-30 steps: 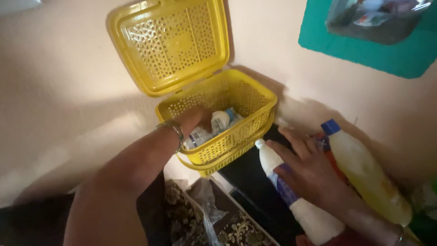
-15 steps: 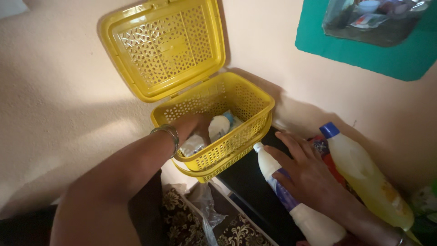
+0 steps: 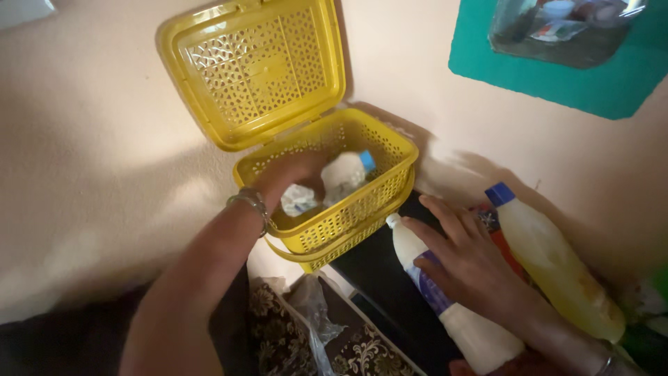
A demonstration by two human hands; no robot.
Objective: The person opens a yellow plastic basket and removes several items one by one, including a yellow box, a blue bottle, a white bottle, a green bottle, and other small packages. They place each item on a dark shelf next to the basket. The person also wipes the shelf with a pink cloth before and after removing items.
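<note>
Yellow basket is the landmark – perforated plastic, hinged lid thrown open and leaning back against the pale wall. It sits at the back edge of a dark surface, close under a teal-framed mirror up to its right.

Right of the basket, lying on the dark surface: a yellow bottle with blue cap, then a white bottle, its long axis running diagonally, cap end pointing at the basket's front wall, base toward the camera. Right hand lies flat on the white bottle's middle, fingers spread and extended – resting on it, not wrapped round.

Inside the basket: a small white bottle with blue cap, tilted, cap toward the basket's far right corner, and a crumpled pale packet just left of it. Left hand, bangle on the wrist, reaches in over the near-left rim; its fingertips meet the small bottle's base end, motion-blurred, so cannot tell if they are closed on it. Left hand is the nearer one to the small bottle – right hand stays outside the basket.
</note>
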